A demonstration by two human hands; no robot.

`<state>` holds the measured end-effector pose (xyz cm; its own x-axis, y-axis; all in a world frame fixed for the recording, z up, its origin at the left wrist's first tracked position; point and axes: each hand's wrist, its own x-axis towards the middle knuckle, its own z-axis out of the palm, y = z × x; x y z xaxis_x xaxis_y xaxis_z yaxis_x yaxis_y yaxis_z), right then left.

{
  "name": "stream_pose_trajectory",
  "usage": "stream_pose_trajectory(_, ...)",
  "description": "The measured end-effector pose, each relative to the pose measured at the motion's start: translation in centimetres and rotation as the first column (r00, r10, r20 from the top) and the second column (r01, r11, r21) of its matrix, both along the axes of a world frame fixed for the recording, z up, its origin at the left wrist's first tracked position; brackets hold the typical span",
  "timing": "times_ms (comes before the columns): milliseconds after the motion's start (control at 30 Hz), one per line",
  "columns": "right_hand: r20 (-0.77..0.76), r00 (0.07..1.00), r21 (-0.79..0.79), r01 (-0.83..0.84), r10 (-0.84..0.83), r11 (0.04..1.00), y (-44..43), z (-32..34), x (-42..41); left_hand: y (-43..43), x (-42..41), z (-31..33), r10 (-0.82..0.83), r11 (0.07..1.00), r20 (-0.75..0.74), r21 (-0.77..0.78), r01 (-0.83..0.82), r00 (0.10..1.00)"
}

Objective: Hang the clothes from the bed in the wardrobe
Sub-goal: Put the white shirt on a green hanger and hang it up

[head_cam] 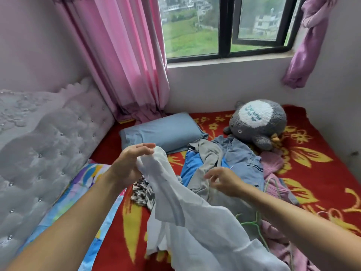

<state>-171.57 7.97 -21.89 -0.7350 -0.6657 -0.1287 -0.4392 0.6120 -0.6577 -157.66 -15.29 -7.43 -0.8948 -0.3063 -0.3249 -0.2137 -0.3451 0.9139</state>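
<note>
My left hand (129,167) pinches white garment (175,202) top, cloth draping down-right toward me; right hand (220,181) relaxed, empty, nearer green hanger (249,222).

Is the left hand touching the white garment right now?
Touching. Head view: the left hand grips the white garment at its top end.

- White garment (175,202), pinched in my left hand (129,165), on the near side of the pillow (162,132): thin, half-sheer woven cloth, matt.
- Pillow: smooth, matt cloth.
- Blanket (312,173), under the pillow: fleecy, napped.
- Headboard (48,143), left of the pillow: velvety tufted upholstery with shiny studs.
- Plush toy (257,124), right of the pillow: fuzzy pile.
- Shirt (242,153), just right of the pillow: faded denim.
</note>
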Motion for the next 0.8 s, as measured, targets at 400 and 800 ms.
stream_pose_trajectory(400, 0.485, 0.857, -0.149, -0.113, 0.172, 0.982, -4.1, 2.5, 7.3, -0.5, 1.8, 8.0, -0.366, 0.66, 0.053, -0.689, 0.3, 0.929)
stream_pose_trajectory(800, 0.3, 0.943, -0.322, -0.041, 0.143, 0.946, 5.9, 10.9, 9.1, -2.7, 2.6, 0.6, 0.257, 0.21, -0.359, -0.886, -0.414, 0.897)
